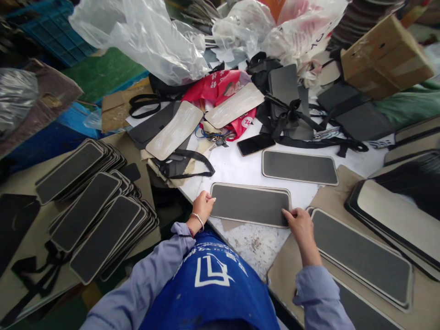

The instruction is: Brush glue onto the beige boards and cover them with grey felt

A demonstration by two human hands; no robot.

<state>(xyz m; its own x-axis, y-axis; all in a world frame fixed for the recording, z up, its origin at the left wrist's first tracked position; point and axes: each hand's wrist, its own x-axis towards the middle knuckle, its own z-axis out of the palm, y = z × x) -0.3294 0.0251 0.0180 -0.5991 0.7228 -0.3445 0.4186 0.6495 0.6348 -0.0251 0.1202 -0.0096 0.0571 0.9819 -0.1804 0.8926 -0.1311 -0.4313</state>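
A dark grey rectangular panel (pixel 250 205) with rounded corners and a pale border lies in front of me at the table's near edge. A second pale edge shows just beneath it along the top and right. My left hand (pixel 202 208) pinches its left end, thumb and fingers closed at the rim. At the lower right corner my right hand (pixel 299 221) grips the panel between thumb and fingers. Another bordered grey panel (pixel 300 167) lies flat just beyond it on the white tabletop (pixel 228 160).
Stacks of similar panels (pixel 106 238) stand on the left, and another stack (pixel 364 256) on the right. Two pale panels (pixel 175 130) rest on clutter behind a phone (pixel 256 144). Further back are clear plastic bags (pixel 144 41), black straps and a cardboard box (pixel 385 59).
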